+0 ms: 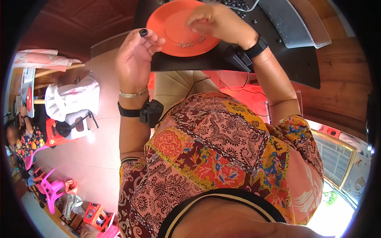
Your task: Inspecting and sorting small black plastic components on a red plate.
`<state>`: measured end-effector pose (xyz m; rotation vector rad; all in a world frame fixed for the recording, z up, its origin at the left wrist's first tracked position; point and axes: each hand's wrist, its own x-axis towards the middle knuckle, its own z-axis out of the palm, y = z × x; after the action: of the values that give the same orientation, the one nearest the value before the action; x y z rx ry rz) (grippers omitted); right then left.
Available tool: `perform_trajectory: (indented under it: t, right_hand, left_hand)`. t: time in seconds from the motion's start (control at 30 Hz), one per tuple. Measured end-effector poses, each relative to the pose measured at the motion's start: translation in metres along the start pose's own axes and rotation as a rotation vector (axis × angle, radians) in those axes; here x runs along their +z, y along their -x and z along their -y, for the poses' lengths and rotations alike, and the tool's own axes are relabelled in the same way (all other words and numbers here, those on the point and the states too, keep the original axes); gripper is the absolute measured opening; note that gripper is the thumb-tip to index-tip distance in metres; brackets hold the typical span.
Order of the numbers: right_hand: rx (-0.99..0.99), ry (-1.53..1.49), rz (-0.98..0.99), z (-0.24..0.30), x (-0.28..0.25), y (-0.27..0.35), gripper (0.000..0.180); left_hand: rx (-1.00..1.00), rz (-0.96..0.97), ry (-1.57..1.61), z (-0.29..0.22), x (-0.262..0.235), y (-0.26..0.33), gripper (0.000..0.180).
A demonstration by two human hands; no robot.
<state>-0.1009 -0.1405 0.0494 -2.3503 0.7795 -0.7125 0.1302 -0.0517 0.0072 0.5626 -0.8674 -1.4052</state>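
Part-curling left hand (137,55), upper left of centre, leaving hold untellable; loosely bending blurred right hand (220,25), top centre, leaving hold untellable; resting silvery pieces (186,44) on orange plate (158,18), top centre; possibly scattering pieces off plate by sweeping too low

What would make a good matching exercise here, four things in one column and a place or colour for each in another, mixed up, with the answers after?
Things:
1. Plate
2. Left hand
3. Right hand
4. Small silvery pieces

Descriptions:
A. Lying on the plate, toward its near edge
B. Has a small black item at one fingertip
C. Orange-red, on a black tabletop
D. Partly blurred, over the plate's right side

Right pairs: 1-C, 2-B, 3-D, 4-A.
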Motion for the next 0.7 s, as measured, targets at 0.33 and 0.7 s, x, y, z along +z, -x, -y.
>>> perform_trajectory:
  t: [0.33,0.7]
  right_hand:
    - [-0.166,0.439,0.249,-0.012,0.027,-0.001,0.008]
    - [0.02,0.201,0.114,0.004,0.014,0.007,0.012]
  left_hand:
    - [-0.059,-0.034,0.049,0.006,-0.011,0.012,0.022]
    - [-0.148,0.01,0.072,0.017,0.013,0.009,0.023]
